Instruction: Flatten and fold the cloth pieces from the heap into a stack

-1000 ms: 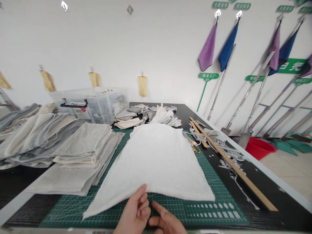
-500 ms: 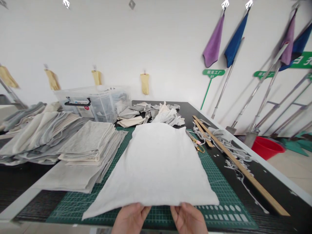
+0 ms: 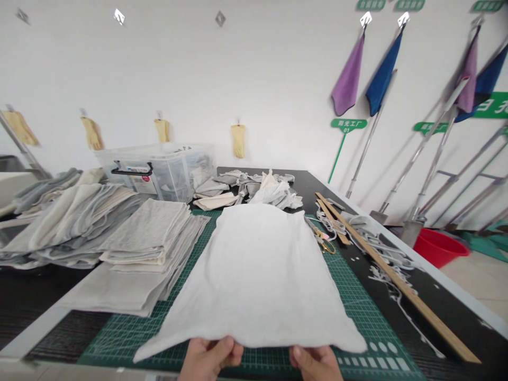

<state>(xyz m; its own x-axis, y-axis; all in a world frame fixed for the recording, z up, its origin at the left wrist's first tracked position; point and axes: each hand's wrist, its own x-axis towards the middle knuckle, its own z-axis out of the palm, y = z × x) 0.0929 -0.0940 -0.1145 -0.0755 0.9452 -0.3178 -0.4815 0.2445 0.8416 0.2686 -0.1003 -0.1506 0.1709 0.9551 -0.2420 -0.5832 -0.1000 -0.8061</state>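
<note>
A white cloth (image 3: pixel 262 275) lies spread over a green cutting mat (image 3: pixel 357 312), its near edge slightly raised. My left hand (image 3: pixel 212 359) pinches that near edge left of its middle, thumb on top. Farther right, my right hand (image 3: pixel 315 362) grips the same edge between thumb and fingers. To the left of the cloth is a stack of folded grey and cream cloths (image 3: pixel 146 233). Gold-handled scissors (image 3: pixel 326 244) lie beside its far right corner.
Beyond the cloth is a heap of scraps (image 3: pixel 273 188), with a clear plastic box (image 3: pixel 170 172) to its left. More piled cloths (image 3: pixel 63 217) sit far left. Long wooden strips (image 3: pixel 397 278) and cord offcuts lie on the right. A red bucket (image 3: pixel 438 247) stands past the table edge.
The cloth's near edge has come slightly closer to me, its right corner shifting right. Both thumbs now lie over the edge. The view has tilted up a little.
</note>
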